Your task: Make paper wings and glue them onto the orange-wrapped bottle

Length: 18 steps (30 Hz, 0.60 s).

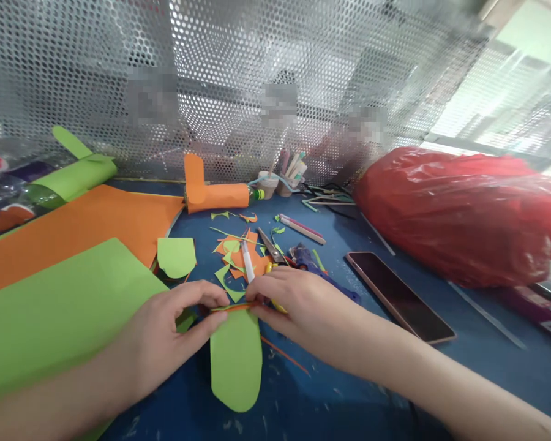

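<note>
Between both hands is a green foam-sheet cutout [236,361] with a rounded lower end, and an orange layer shows along its top edge. My left hand [183,318] pinches the top left corner between thumb and fingers. At the top right corner, my right hand [287,297] grips the same edge. Just beyond my fingers lie orange and green scraps [243,257], a white pen [247,260] and scissors [270,246], whose yellow handle is partly hidden by my right hand. A smaller green cutout [177,256] rests farther left.
Large orange [114,220] and green sheets [73,306] cover the left side. Behind stand an orange-wrapped bottle [220,197] and a green-wrapped bottle [76,179]. A blue glue gun [324,275], a phone [399,297] and a red plastic bag [459,214] lie to the right.
</note>
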Each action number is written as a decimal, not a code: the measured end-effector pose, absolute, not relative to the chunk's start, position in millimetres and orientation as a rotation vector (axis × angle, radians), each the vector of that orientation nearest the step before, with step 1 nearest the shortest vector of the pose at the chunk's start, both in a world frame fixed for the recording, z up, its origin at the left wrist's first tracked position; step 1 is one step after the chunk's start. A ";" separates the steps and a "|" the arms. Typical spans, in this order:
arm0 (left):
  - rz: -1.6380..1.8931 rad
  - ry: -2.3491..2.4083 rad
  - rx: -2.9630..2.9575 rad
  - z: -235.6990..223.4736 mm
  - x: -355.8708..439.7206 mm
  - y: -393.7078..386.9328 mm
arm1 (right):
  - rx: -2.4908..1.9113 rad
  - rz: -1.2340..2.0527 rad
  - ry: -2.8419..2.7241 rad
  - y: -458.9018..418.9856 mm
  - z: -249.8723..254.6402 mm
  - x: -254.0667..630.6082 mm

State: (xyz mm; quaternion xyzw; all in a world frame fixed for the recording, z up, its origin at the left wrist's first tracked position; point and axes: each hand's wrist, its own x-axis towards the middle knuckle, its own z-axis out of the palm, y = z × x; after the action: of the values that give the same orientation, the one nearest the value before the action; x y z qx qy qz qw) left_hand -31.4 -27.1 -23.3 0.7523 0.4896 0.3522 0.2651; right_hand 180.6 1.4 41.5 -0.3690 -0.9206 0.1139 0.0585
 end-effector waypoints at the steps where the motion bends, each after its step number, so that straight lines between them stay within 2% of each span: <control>1: 0.967 1.326 1.974 -22.2 -31.0 -26.5 | -1.083 0.354 -2.768 2.2 41.0 180.9; 9: 1.043 1.109 1.545 -23.2 -31.3 -19.7 | -1.055 0.418 -2.598 5.8 40.5 181.2; 18: 1.039 1.149 1.541 -20.2 -31.9 -20.3 | -1.050 0.419 -2.607 5.7 40.0 181.4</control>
State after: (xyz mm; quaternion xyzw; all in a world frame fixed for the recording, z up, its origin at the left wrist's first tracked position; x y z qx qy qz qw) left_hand -31.9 -20.3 -20.2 0.6262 0.4667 0.4221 0.4603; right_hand 181.4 5.7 40.0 -0.3653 -0.9072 0.1459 0.1493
